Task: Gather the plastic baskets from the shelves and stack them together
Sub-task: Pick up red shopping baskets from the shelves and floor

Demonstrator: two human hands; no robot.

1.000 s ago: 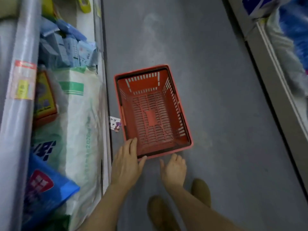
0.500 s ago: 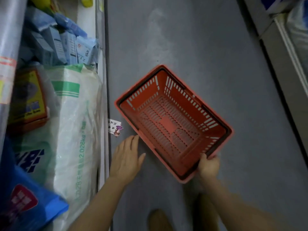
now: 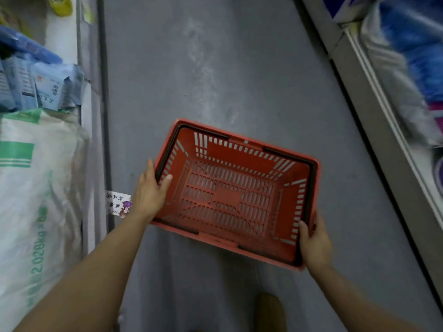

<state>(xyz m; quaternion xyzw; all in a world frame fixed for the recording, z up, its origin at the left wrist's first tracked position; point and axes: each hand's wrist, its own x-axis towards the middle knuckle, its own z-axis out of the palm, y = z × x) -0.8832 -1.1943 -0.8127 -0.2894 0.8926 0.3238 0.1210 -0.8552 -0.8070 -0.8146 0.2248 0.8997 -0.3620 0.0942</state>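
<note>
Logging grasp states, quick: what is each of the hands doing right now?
Left hand: grips the left end rim of the red basket, thumb inside.
Right hand: grips the basket's right end rim, thumb inside.

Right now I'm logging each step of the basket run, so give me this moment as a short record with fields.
item: red plastic basket, empty, open side up
left hand: grips its left short rim, thumb inside
right hand: grips its right near corner
basket handles: black, folded down along the rim
left of aisle: white sack with green print, blue packets behind it
floor: grey; a printed tag lies beside the left hand
</note>
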